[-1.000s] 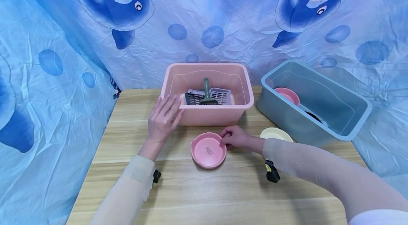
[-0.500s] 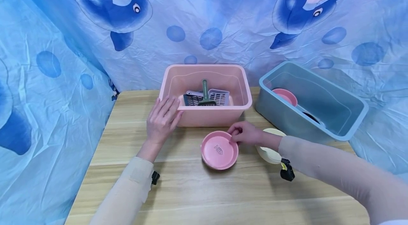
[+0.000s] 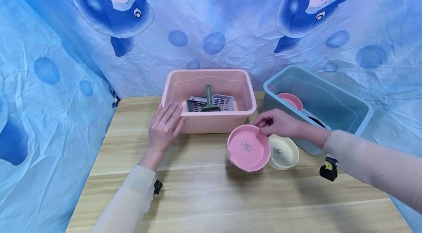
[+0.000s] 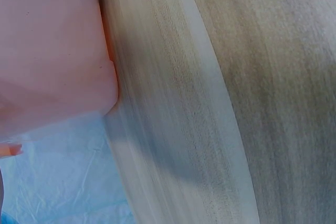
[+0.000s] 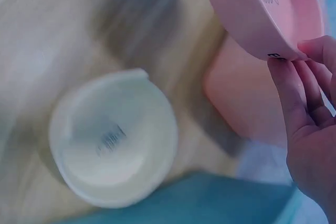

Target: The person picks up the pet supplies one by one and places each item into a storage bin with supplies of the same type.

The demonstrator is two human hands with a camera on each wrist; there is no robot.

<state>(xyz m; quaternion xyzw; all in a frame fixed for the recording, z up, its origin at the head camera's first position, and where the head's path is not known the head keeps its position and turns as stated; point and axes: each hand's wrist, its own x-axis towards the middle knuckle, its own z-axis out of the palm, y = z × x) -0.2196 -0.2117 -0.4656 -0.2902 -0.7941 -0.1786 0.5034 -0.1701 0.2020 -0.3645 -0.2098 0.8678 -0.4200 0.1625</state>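
Observation:
My right hand [image 3: 278,123] pinches the rim of a pink pet bowl [image 3: 248,148] with a fishbone print, fingers outside and thumb inside. In the right wrist view the pink bowl [image 5: 262,14] is tilted and lifted off the table. Just right of it in the head view, a cream bowl [image 3: 286,154] with the same print sits on the table. My left hand [image 3: 163,125] rests with extended fingers on the near left rim of the pink bin [image 3: 211,123]; the left wrist view shows the bin's wall [image 4: 52,51] but hardly any of the hand.
Inside the pink bin lie a green litter scoop [image 3: 209,97], a lilac scoop [image 3: 224,102] and a dark slotted one [image 3: 196,106]. The angled blue bin [image 3: 329,90] at right holds another pink bowl [image 3: 291,100] and a dark item, partly hidden. A dolphin-print curtain [image 3: 230,13] hangs behind the table.
My right hand has carried the pink bowl rightward and up off the table, tilting it. The cream bowl now shows more fully. My left hand has stayed on the bin rim.

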